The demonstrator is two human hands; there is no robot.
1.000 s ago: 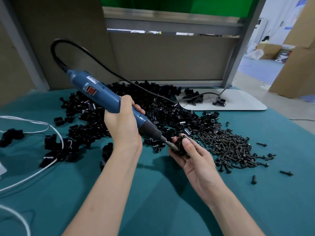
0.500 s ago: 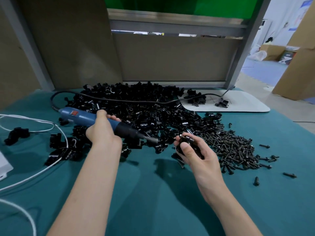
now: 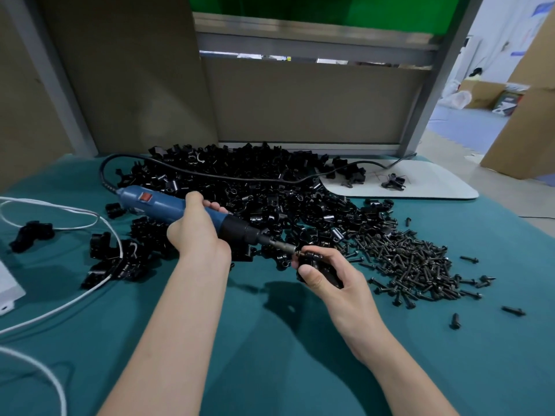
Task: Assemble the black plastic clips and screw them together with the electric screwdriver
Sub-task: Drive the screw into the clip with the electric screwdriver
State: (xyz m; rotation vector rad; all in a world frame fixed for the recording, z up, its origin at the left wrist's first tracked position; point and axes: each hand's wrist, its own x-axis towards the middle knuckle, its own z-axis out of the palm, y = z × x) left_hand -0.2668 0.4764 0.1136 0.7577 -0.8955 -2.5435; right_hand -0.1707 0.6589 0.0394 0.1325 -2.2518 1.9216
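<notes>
- From my remote seat I see the left hand (image 3: pixel 195 232) wrapped round the blue driver (image 3: pixel 168 205), fingers curled over the far side of the barrel, back of the hand toward the camera
- The left forearm runs up from the bottom edge, wrist nearly straight; the driver lies almost level, its nose pointing right and a little down
- The bit (image 3: pixel 283 247) meets the left end of the clip (image 3: pixel 319 262); I cannot tell whether a screw sits under it
- The right hand (image 3: pixel 336 277) clamps that clip, thumb pressed on the near face, the other fingers curled behind it, just above the teal cloth (image 3: pixel 270 370)
- The right forearm comes in from the lower right, wrist bent slightly inward
- The clip pile (image 3: pixel 255 187) spreads behind both hands; the screw heap (image 3: pixel 411 262) lies just right of the right hand, with a few strays further out
- The driver's black cord (image 3: pixel 210 173) loops over the clip pile toward a white board (image 3: pixel 426 184)
- A white cable (image 3: pixel 60 307) trails across the cloth at the left
</notes>
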